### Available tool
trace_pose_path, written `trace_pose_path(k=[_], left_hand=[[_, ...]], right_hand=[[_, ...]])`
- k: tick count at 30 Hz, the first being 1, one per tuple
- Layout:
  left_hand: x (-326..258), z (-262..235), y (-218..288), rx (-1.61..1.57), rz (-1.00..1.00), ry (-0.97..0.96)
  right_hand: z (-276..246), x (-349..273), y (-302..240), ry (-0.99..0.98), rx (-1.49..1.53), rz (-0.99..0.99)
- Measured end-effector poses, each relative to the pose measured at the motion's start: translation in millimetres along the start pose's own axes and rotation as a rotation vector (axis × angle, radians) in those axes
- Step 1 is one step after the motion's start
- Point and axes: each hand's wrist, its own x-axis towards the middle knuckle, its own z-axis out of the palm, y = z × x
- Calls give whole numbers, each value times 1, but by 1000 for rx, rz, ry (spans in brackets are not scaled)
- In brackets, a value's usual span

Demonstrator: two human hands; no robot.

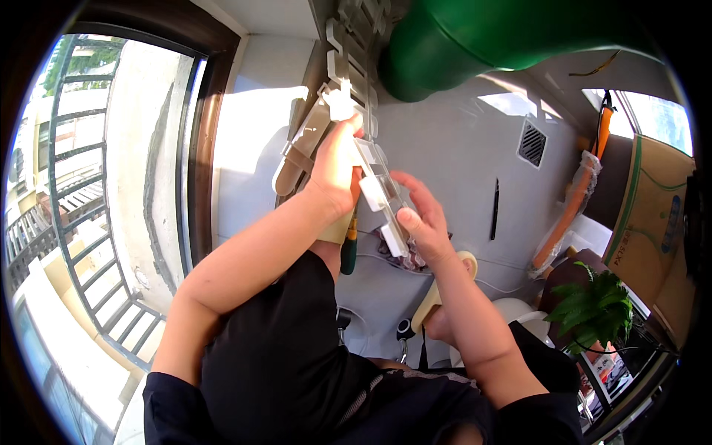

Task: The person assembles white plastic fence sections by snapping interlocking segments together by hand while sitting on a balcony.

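Observation:
Both hands hold a long white and clear plastic strip (376, 194) with blocky raised tabs, tilted in front of my knees. My left hand (337, 167) is closed around its upper end, in bright sunlight; some of its fingers are hidden. Lower down, my right hand (424, 222) grips the strip's right side, thumb on the near side and fingers bent behind. Just beyond my left hand stand notched grey-white plastic pieces (356, 74). Beside its wrist are beige-brown slats (297, 152). A green and black tool handle (348, 248) shows below the hands.
A large green rounded container (460, 44) stands at the far side. On the grey floor are a drain grate (532, 142), a thin black stick (495, 209) and an orange plastic-wrapped object (569, 211). A cardboard box (649, 230) and leafy plant (593, 308) are right; a window frame (211, 141) is left.

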Motion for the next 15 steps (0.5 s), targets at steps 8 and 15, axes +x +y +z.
trace_pose_path(k=[8, 15], left_hand=[[-5, 6, 2, 537, 202, 39], [16, 14, 18, 1152, 742, -73]], right_hand=[[-76, 61, -24, 646, 113, -154], [-95, 75, -50, 567, 78, -162]])
